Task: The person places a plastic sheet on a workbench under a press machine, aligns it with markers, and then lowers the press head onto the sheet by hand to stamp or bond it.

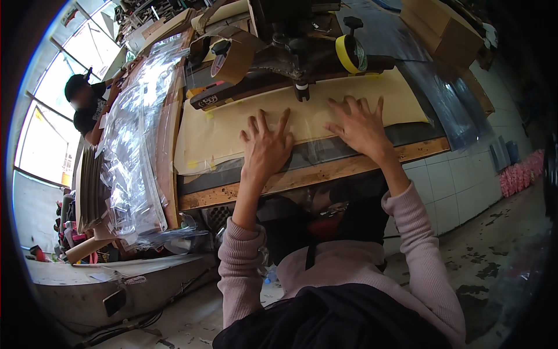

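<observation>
My left hand [266,142] lies palm down with fingers spread on a tan paper sheet [212,136] that covers the workbench. To its right, my right hand [360,127] rests the same way, fingers apart, on the sheet's right part. Thin clear plastic film [317,150] shows between and under the hands, overhanging the bench's wooden front edge [331,173]. Just beyond my fingertips a long dark machine bar [244,95] crosses the sheet. A brown tape roll [233,61] and a yellow tape roll [352,54] hang on the machine above it.
Clear plastic sheets [136,134] are piled on the left, beside stacked cardboard [90,186]. Bluish plastic sheeting [447,96] drapes off the right side, below a cardboard box [442,32]. Another person [87,107] stands at the far left. Pink bundles [522,175] sit by the tiled wall.
</observation>
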The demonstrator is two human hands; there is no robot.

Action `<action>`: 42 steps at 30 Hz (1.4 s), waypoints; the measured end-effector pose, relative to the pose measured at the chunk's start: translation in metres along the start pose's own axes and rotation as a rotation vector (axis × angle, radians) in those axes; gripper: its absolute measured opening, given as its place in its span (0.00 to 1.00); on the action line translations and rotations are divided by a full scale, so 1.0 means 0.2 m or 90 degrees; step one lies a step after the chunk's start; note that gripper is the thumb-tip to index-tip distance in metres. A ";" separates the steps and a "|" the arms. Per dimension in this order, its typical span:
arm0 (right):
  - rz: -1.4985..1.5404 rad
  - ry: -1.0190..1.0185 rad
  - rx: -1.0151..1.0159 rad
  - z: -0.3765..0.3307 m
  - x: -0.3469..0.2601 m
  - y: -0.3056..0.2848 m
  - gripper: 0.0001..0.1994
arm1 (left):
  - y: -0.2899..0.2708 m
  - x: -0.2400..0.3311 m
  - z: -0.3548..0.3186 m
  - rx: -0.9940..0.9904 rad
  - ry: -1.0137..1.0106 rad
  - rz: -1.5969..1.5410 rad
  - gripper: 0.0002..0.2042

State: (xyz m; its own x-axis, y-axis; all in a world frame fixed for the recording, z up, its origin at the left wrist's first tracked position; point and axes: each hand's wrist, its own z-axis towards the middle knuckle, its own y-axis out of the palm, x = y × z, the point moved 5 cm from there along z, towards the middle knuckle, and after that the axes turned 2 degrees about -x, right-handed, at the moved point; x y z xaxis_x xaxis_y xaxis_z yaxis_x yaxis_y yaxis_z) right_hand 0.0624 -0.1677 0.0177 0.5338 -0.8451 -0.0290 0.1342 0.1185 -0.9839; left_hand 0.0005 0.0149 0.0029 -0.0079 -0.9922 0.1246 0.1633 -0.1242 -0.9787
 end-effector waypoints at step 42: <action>0.003 -0.009 0.079 0.18 0.06 0.16 0.30 | 0.06 0.01 0.20 0.014 -0.099 0.010 0.33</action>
State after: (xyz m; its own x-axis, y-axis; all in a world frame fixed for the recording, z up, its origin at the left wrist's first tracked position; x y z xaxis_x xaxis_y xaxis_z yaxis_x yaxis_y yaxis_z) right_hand 0.1035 -0.1563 -0.0078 0.5468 -0.8367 -0.0303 0.2338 0.1874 -0.9541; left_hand 0.0423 0.0120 -0.0023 0.1482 -0.9798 0.1343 0.1838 -0.1062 -0.9772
